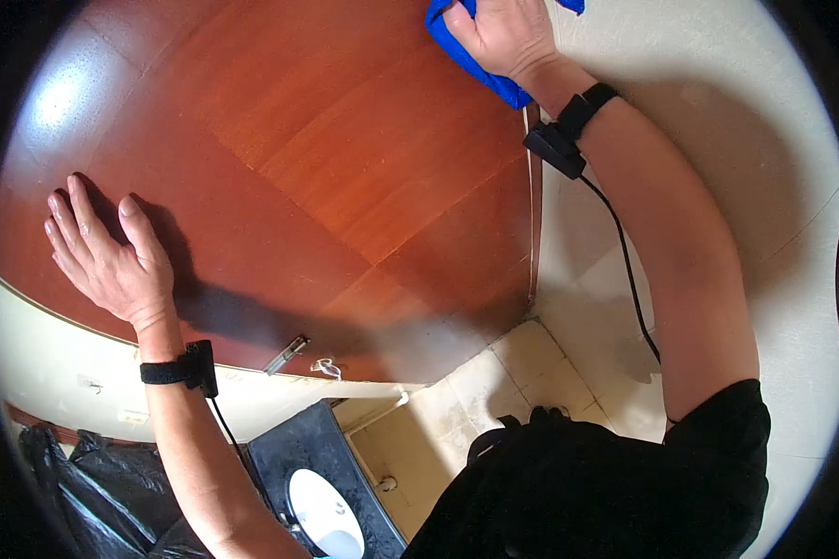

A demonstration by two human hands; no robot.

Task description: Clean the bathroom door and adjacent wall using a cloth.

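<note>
A reddish-brown wooden door (307,161) with a diamond-like panel pattern fills most of the view. Against its upper right edge, my right hand (507,35) presses a blue cloth (472,52). The cloth lies bunched under the fingers, and part of it runs past the top of the picture. On the left, my left hand (108,262) is spread over the door's face and holds nothing. Its shadow falls on the wood beside it; whether the whole palm touches I cannot tell. Each wrist wears a black strap with a small box and a cable.
A metal slide bolt (287,354) and a clear hook (327,368) sit near the door's edge. Below are a dark countertop (280,437) with a white oval basin (325,513), a black plastic bag (112,489) and tiled floor (545,363). A pale wall (727,140) stands at right.
</note>
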